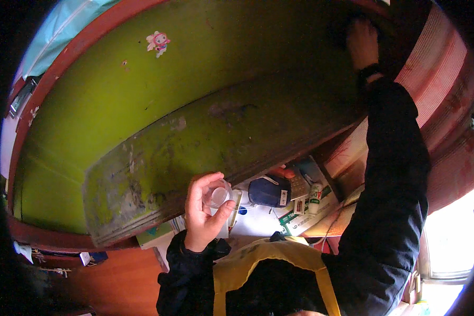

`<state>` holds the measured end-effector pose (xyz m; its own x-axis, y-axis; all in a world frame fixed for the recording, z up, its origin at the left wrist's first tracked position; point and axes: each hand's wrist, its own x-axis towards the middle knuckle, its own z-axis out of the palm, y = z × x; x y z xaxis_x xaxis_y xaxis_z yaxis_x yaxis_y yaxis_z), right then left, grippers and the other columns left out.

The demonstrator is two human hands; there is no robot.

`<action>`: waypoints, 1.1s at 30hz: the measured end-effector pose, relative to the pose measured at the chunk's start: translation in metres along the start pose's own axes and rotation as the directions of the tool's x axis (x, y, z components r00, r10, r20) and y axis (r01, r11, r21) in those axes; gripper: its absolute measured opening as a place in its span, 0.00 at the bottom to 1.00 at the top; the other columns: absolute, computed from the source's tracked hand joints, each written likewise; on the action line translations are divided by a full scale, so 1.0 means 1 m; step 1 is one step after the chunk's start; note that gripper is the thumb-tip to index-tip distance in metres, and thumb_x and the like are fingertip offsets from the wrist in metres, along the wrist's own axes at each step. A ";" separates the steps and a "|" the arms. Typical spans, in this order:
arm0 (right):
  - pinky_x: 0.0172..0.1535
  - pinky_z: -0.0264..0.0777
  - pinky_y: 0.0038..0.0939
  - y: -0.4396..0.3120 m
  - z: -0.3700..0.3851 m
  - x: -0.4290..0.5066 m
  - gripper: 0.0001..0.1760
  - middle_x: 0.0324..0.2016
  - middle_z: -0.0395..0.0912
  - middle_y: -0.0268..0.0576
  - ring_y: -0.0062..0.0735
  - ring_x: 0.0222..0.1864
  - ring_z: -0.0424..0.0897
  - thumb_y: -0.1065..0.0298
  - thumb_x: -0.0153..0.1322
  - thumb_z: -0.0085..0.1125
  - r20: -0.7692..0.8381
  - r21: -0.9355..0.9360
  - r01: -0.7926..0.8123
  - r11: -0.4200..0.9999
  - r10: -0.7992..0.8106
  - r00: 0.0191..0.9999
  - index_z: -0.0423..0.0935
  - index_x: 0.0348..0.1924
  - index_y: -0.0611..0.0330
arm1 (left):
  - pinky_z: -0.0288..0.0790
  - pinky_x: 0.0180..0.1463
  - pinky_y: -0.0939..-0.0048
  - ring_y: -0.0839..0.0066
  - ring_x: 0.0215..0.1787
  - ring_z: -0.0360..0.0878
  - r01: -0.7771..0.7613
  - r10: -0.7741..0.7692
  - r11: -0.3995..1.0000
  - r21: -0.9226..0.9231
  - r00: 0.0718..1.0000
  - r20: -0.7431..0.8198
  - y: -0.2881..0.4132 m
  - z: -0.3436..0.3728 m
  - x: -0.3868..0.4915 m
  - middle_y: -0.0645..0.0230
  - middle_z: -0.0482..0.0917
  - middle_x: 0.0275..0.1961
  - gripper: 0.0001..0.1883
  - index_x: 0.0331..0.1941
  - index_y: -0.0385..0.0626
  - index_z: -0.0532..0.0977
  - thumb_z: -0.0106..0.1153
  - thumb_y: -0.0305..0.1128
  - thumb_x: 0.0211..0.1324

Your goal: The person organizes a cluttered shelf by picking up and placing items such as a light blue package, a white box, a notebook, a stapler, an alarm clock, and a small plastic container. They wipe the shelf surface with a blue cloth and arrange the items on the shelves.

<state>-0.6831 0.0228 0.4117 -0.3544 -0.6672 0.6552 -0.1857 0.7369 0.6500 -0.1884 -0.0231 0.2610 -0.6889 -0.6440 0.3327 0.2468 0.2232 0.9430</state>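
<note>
My left hand point(199, 211) grips a small clear plastic cup point(220, 194), with the thumb on one side and the fingers around the other. It is held close to the front edge of a worn green wooden shelf point(162, 158). My right hand point(363, 43) reaches up into the dark far corner of the green cabinet point(102, 106). A dark band circles that wrist. Shadow hides its fingertips, so I cannot see whether it touches or holds anything.
Below the shelf lie a dark blue pouch point(269, 191), a white-and-green bottle point(315, 197) and a printed white-and-green carton point(304, 222). Red ribbed material point(434, 67) hangs on the right. A cartoon sticker point(158, 42) is on the green panel.
</note>
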 end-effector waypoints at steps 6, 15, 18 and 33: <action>0.52 0.69 0.46 -0.036 0.015 0.035 0.19 0.55 0.70 0.44 0.45 0.60 0.67 0.67 0.67 0.52 -0.265 0.051 0.013 0.999 0.002 0.964 0.75 0.52 0.57 | 0.68 0.57 0.72 0.75 0.51 0.75 0.004 -0.004 1.000 -0.001 1.000 0.005 -0.001 -0.003 0.003 0.64 0.75 0.49 0.28 0.58 0.39 0.66 0.66 0.26 0.55; 0.53 0.68 0.51 -0.094 0.198 0.000 0.20 0.54 0.73 0.41 0.45 0.59 0.69 0.69 0.69 0.51 -0.460 -0.596 0.000 0.803 -0.341 0.820 0.75 0.55 0.51 | 0.69 0.55 0.74 0.76 0.49 0.75 -0.039 0.041 0.999 0.036 0.999 -0.030 -0.004 -0.003 -0.001 0.64 0.76 0.47 0.27 0.58 0.38 0.67 0.66 0.24 0.54; 0.54 0.68 0.54 -0.108 0.221 -0.029 0.19 0.55 0.73 0.43 0.47 0.60 0.69 0.70 0.70 0.49 -0.289 -0.188 0.314 0.930 -0.358 0.888 0.75 0.55 0.54 | 0.69 0.55 0.73 0.76 0.49 0.75 -0.047 0.047 0.999 0.010 0.999 -0.028 -0.002 -0.006 -0.005 0.64 0.75 0.47 0.27 0.57 0.38 0.67 0.66 0.24 0.54; 0.55 0.72 0.49 -0.057 0.034 -0.130 0.20 0.45 0.77 0.61 0.58 0.51 0.75 0.70 0.65 0.57 0.252 0.719 0.002 0.695 -0.264 0.931 0.76 0.51 0.65 | 0.70 0.56 0.74 0.77 0.51 0.75 -0.081 0.082 0.995 -0.065 0.997 0.013 -0.003 -0.009 -0.026 0.65 0.73 0.49 0.27 0.58 0.39 0.67 0.66 0.26 0.55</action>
<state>-0.6576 0.0713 0.2763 -0.5121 -0.7882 0.3413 -0.7890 0.5887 0.1758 -0.1649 -0.0130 0.2497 -0.6753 -0.6140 0.4086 0.3455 0.2260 0.9108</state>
